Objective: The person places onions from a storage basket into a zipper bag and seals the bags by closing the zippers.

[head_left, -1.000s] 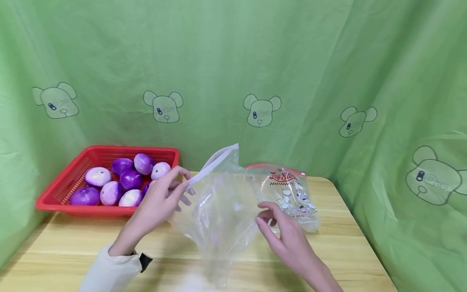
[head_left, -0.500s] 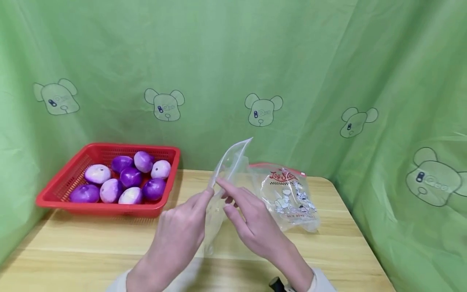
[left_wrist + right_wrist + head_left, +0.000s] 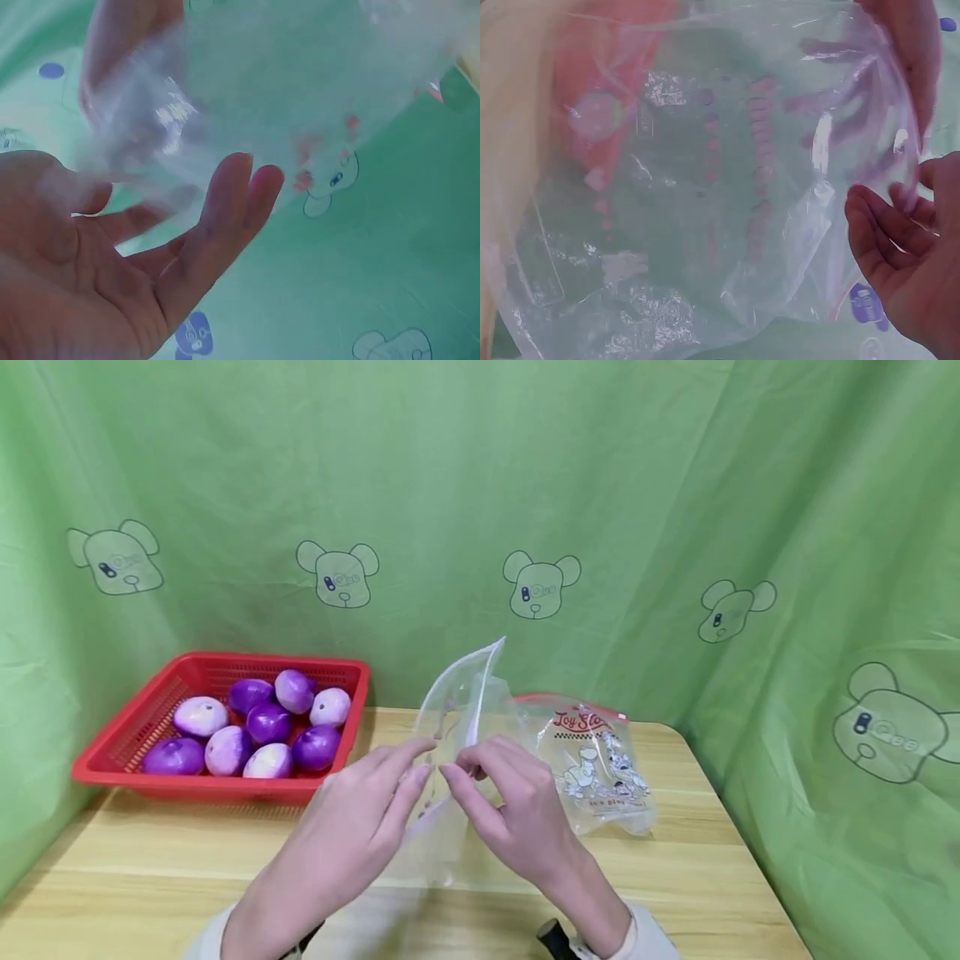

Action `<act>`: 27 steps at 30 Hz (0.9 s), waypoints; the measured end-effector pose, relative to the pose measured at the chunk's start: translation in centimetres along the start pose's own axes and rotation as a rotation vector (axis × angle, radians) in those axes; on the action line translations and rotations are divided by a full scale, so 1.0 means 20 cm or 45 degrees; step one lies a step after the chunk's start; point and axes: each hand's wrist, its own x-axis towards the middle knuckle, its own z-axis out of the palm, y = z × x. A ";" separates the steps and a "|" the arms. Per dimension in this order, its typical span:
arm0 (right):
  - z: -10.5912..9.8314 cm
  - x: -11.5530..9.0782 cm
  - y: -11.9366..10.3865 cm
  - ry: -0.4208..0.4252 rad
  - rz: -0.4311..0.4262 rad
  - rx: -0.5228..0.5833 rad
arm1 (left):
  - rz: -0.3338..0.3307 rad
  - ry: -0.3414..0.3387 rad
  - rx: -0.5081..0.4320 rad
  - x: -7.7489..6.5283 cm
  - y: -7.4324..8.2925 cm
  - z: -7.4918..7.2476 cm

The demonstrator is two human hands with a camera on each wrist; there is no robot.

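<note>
A clear zip bag (image 3: 459,702) with a white zip edge stands upright between my hands in the head view, its mouth parted. My right hand (image 3: 521,814) pinches the near right part of its edge between thumb and forefinger. In the right wrist view the bag (image 3: 705,210) spreads wide, with faint reddish print, and my right hand (image 3: 911,255) grips its edge. My left hand (image 3: 348,831) is at the bag's left side, fingers extended and thumb apart. In the left wrist view the fingers of my left hand (image 3: 112,262) reach loosely beside the blurred film.
A red plastic basket (image 3: 105,768) with several purple-and-white onions (image 3: 268,724) stands at the left of the wooden table (image 3: 712,860). Behind the right hand lies another clear bag (image 3: 600,768) with a red zip and printed figures. A green curtain (image 3: 450,460) encloses the table.
The left hand first came toward the right hand and met it at the bag's edge. Its thumb and fingers have since parted, and the bag's mouth has widened.
</note>
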 end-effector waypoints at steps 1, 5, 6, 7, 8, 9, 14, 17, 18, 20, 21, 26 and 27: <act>-0.01 0.01 -0.01 0.025 -0.015 -0.018 | -0.022 0.003 0.000 0.00 -0.01 -0.01; -0.06 0.06 -0.04 0.100 -0.052 -0.058 | -0.081 0.045 -0.013 0.02 -0.05 -0.01; -0.07 0.07 -0.05 0.096 -0.039 -0.068 | -0.085 0.056 -0.012 0.02 -0.07 0.00; -0.09 0.08 -0.06 0.084 -0.017 -0.078 | -0.094 0.063 -0.016 0.03 -0.08 0.00; -0.10 0.08 -0.06 0.060 0.012 -0.090 | -0.100 0.073 -0.019 0.04 -0.10 0.01; -0.12 0.08 -0.06 0.028 0.051 -0.112 | -0.104 0.083 -0.014 0.04 -0.12 0.02; -0.18 0.07 -0.08 -0.229 0.346 -0.339 | -0.155 0.063 -0.025 0.08 -0.22 0.08; -0.19 0.06 -0.07 -0.397 0.483 -0.513 | -0.206 0.017 -0.020 0.09 -0.27 0.12; -0.18 0.06 -0.06 -0.441 0.508 -0.562 | -0.220 0.001 -0.018 0.10 -0.29 0.13; -0.18 0.05 -0.04 -0.506 0.536 -0.625 | -0.237 -0.027 -0.020 0.10 -0.31 0.16; -0.17 0.05 -0.04 -0.521 0.543 -0.641 | -0.234 -0.035 -0.032 0.10 -0.32 0.17; -0.17 0.04 -0.02 -0.563 0.575 -0.635 | -0.174 -0.072 -0.141 0.10 -0.35 0.20; -0.17 0.04 -0.02 -0.575 0.591 -0.629 | -0.160 -0.065 -0.155 0.10 -0.35 0.20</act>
